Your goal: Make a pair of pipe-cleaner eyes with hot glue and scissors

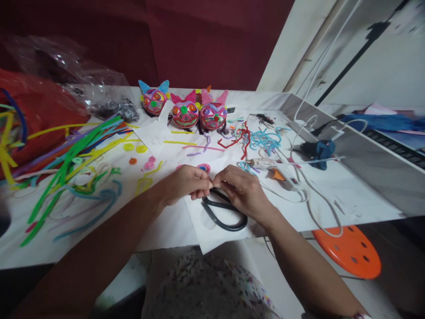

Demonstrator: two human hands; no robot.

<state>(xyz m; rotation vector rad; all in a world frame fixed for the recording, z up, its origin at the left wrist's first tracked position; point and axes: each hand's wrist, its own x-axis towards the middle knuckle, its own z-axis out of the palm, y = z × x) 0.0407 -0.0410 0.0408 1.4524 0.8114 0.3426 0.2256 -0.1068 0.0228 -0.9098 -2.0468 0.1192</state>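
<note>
My left hand (187, 184) and my right hand (244, 190) meet over the front of the table, fingertips pinched together. What they pinch is too small and covered to make out. Under my right hand lie two black loop handles (232, 226), like those of scissors; any blades are hidden. They rest on a white sheet of paper (199, 228). Just beyond my fingers is a small coiled disc (203, 168) in pink and blue, partly covered by my hands.
Colourful cat-like heads (185, 113) stand at the back. Fuzzy craft stems (66, 164) spread across the left, beside a red bag (36, 97). To the right are a glue gun (262, 163), a white power strip (292, 180) with cables, and blue stem pieces (265, 139). An orange stool (348, 252) stands below.
</note>
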